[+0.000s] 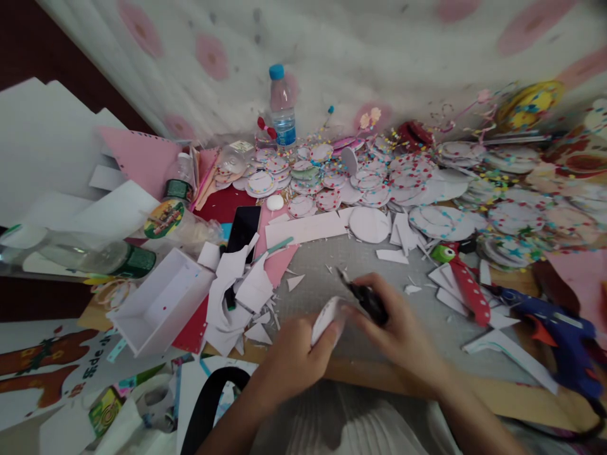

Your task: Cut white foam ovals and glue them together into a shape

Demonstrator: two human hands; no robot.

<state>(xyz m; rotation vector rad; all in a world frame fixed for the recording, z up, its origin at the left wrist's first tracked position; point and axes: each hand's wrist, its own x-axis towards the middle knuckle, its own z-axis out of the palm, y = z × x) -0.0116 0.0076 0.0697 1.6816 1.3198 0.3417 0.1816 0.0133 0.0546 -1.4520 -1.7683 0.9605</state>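
Observation:
Near the table's front edge, my left hand (301, 351) is closed on a small white curved piece of board (327, 319), its thumb pressed on the face. My right hand (391, 322) grips a black-handled craft knife (367, 300), its blade pointing up and to the left. The fingertips of that hand also reach the right side of the white piece, partly blurred. Under both hands lies a grey cutting mat (341, 253) with white scraps on it. Beyond them rests a flat white disc (370, 225).
Round pieces trimmed with coloured dots (412, 170) are piled along the back. Board offcuts (241, 284), a phone (244, 229) and an open white box (159, 303) lie left. A water bottle (283, 110) stands behind. A blue glue gun (554, 328) is at the right.

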